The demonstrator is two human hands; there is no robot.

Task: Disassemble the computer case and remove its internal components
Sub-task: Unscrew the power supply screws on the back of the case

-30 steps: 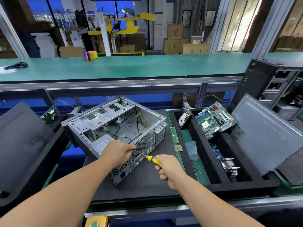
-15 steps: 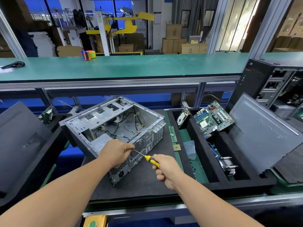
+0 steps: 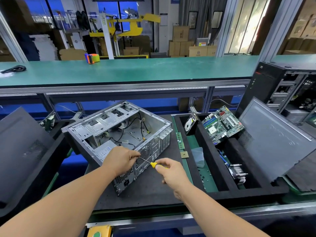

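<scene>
I see a long green bench [image 3: 136, 71] running across the far side, with a tape dispenser [image 3: 92, 58] on it toward the left. Nearer, a dark foam mat [image 3: 150, 189] carries the computer case [image 3: 119, 134], which sits left of centre, turned at an angle with its open side up. The case is bare grey metal; inside I can make out drive bays along the far-left wall, loose black cables on the floor, and a grey power supply [image 3: 105, 150] in the near corner. Its perforated rear panel, with a round fan grille and a power socket low down, faces me.

To the right, a grey side panel [image 3: 273, 146] leans against the black tray [image 3: 213, 190], and a second black tower [image 3: 282, 89] stands at the far right. In the tray I see a green motherboard [image 3: 222, 124] propped up, a hard drive [image 3: 190, 124] on edge to its left, and a finned heatsink [image 3: 238, 173] nearer me.

My left hand [image 3: 119, 159] rests on the case's near edge, its fingers curled round the metal shaft of the screwdriver [image 3: 154, 165] at the rear panel. My right hand [image 3: 172, 173] pinches the yellow handle with thumb and fingertips.

A memory stick [image 3: 180, 140] and a small square chip [image 3: 184, 154] lie on the mat just right of the case.
</scene>
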